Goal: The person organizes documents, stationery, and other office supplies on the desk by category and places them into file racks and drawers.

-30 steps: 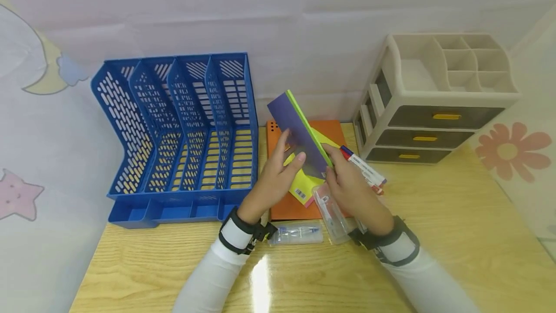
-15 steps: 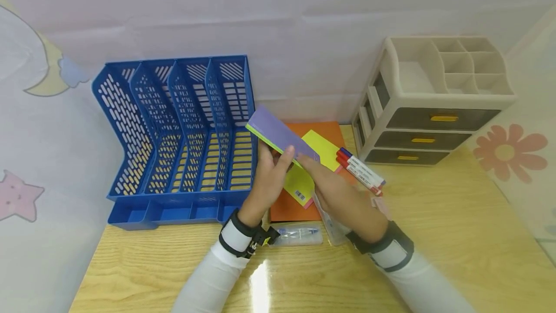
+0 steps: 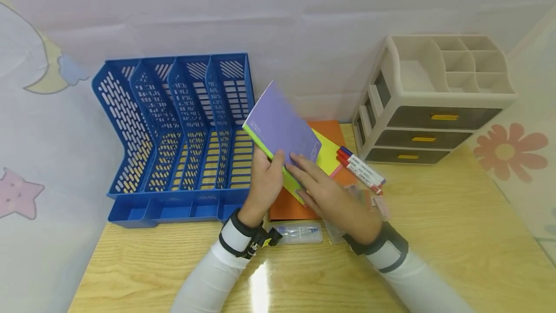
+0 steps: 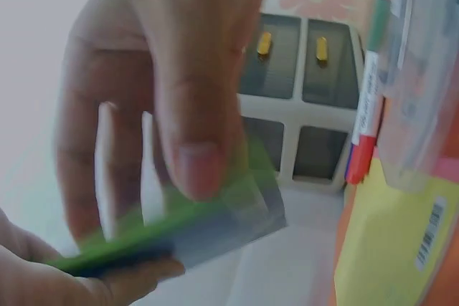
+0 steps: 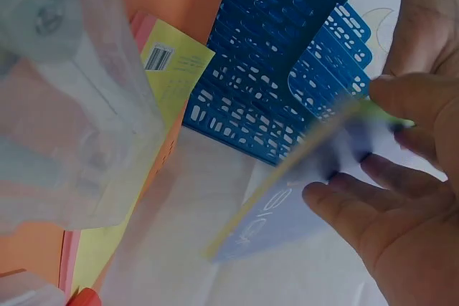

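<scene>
A purple notebook (image 3: 282, 124) with a lime-green edge is held tilted above the table. My left hand (image 3: 266, 185) grips its lower left edge, thumb on the near side and fingers behind. Straight fingers of my right hand (image 3: 332, 199) rest on the purple cover near its bottom corner. White lettering shows on the cover, and in the right wrist view the notebook (image 5: 265, 227) is blurred. Below the hands, a yellow notebook (image 3: 326, 156) with a pink edge lies on an orange folder (image 3: 334, 129); my right hand hides part of both.
A blue file rack (image 3: 173, 196) stands at left and a white drawer organizer (image 3: 394, 103) at right. Red- and blue-capped markers (image 3: 361, 170) lie beside the folder. A clear pack of pens (image 3: 299, 234) is in front; a clear plastic case (image 5: 93, 105) lies under my right wrist.
The notebook, edge-on at first, has turned so its purple cover faces up toward the head camera. My left hand has taken its left edge; my right fingers have loosened and spread on the cover.
</scene>
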`<state>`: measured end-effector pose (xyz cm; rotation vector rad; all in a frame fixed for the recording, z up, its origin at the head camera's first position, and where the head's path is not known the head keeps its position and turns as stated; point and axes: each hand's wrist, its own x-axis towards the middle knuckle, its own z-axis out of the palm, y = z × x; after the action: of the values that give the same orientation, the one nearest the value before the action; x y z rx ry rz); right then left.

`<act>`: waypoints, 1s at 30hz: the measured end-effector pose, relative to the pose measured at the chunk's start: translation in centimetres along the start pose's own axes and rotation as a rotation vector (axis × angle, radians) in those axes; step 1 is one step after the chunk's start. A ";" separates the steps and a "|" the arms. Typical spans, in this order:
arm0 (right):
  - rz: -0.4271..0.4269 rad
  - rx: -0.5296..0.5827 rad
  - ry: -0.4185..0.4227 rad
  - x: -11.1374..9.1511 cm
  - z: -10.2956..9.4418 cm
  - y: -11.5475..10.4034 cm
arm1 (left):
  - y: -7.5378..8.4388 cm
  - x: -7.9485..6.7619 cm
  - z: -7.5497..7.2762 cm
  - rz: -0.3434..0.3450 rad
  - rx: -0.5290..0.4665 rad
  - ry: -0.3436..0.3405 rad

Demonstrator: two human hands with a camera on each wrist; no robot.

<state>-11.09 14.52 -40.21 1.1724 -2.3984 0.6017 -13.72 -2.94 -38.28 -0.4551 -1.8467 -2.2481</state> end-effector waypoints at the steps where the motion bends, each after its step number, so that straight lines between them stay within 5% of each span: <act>1: 0.008 0.006 -0.009 0.0 0.0 0.1 | 0.1 0.0 0.0 -0.001 -0.006 0.001; 10: 0.172 0.041 -0.046 0.1 -1.2 1.6 | 1.3 0.1 -0.6 -0.080 0.079 0.020; 17: 0.303 0.077 0.042 -0.1 -2.3 3.3 | 2.7 0.1 -1.6 -0.103 0.136 -0.068; 23: 0.534 0.347 0.043 -0.3 -2.6 4.4 | 3.7 -0.5 -2.4 -0.089 0.183 -0.225; 30: 0.561 0.584 0.076 -0.3 -2.9 4.9 | 4.1 -0.7 -3.0 -0.109 0.207 -0.367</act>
<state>-14.41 18.93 -38.96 0.6142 -2.5595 1.5699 -12.01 -6.74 -35.28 -0.7907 -2.3058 -2.1155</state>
